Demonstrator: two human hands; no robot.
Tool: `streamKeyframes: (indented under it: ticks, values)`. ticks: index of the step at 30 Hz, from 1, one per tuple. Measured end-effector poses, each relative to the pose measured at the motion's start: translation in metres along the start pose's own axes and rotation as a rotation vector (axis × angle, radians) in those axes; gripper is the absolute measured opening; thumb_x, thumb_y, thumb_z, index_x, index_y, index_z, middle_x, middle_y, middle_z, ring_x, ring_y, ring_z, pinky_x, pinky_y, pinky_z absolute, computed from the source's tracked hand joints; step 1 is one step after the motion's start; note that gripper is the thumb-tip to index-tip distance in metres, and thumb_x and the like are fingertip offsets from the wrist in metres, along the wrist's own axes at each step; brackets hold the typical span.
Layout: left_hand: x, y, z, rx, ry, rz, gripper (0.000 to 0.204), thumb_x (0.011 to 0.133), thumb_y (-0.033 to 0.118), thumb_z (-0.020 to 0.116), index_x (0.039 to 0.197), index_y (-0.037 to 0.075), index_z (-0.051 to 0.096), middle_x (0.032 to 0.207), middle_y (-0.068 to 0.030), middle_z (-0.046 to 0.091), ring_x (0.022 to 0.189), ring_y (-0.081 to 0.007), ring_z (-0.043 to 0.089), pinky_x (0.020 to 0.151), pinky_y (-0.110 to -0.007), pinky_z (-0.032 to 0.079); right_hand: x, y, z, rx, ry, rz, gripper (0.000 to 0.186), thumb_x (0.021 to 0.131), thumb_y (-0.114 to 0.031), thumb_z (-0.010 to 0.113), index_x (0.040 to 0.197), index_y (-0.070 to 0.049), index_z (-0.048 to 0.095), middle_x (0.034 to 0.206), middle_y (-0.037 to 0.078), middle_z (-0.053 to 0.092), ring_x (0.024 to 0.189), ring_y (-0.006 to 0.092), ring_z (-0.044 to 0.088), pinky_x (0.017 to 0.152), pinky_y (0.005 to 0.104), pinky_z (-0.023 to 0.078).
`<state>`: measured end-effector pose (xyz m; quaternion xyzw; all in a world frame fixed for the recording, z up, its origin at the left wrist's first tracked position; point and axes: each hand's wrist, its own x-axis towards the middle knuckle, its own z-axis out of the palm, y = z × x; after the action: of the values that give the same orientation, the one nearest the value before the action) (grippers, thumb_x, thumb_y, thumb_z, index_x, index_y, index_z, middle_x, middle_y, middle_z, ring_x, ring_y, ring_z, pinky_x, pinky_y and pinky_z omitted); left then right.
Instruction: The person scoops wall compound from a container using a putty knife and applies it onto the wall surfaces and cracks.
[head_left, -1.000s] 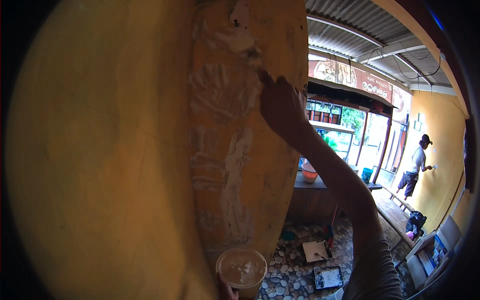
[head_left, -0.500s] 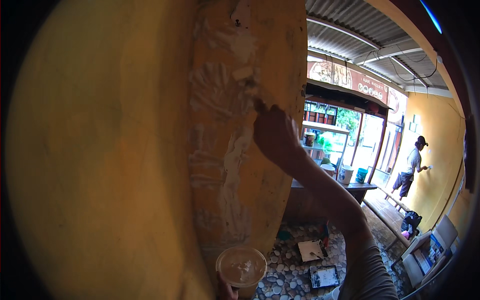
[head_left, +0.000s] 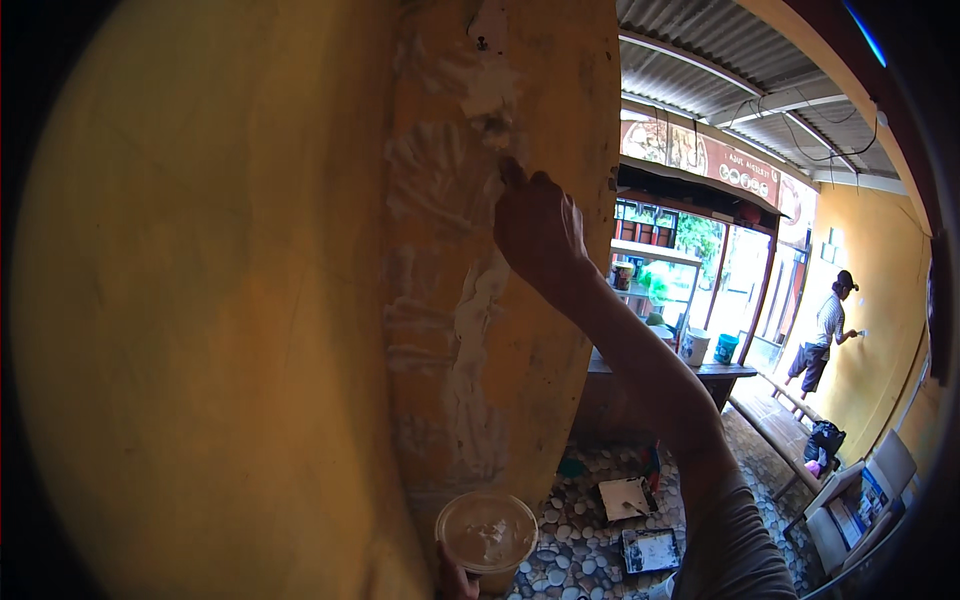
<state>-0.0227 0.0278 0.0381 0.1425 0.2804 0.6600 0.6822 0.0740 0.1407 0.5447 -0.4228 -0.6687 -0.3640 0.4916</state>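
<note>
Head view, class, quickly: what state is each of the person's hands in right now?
Left hand: only partly visible, closed on a round tub.
Right hand: closed, holding a small tool, too blurred to identify exactly.

Seems a small open-fronted eatery from here: food-picture banner (head_left: 708, 163) under corrugated roofing (head_left: 725, 38) at two o'clock, display case (head_left: 660, 256) at three.

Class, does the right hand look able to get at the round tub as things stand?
Probably yes: the left hand holds the tub low, its top appears uncovered, and nothing visible stands between it and the right hand, raised near the wall.
</note>
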Motion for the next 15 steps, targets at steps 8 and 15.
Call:
streamKeyframes:
  ticks: [8,15]
  values:
    - [-0.002,-0.001,0.006,0.027,0.028,0.001,0.061,0.092,0.056,0.034,0.132,0.01,0.04,0.129,-0.0076,0.05,0.116,-0.0249,0.05,0.094,-0.043,0.045,0.042,0.001,0.031,-0.048,-0.052,0.003,0.03,0.085,-0.006,0.043,0.113,0.005,0.04,0.092,0.027,0.055,0.079,0.0418,0.062,0.067,0.046,0.053]
    - [0.002,0.0,0.0,0.004,0.024,0.004,0.062,0.092,0.057,0.034,0.132,0.01,0.039,0.129,-0.0078,0.049,0.116,-0.0252,0.05,0.094,-0.043,0.044,-0.036,-0.012,0.055,-0.04,-0.222,-0.001,0.048,0.084,-0.006,0.045,0.128,0.008,0.033,0.097,0.03,0.052,0.075,0.0419,0.062,0.062,0.0476,0.053]
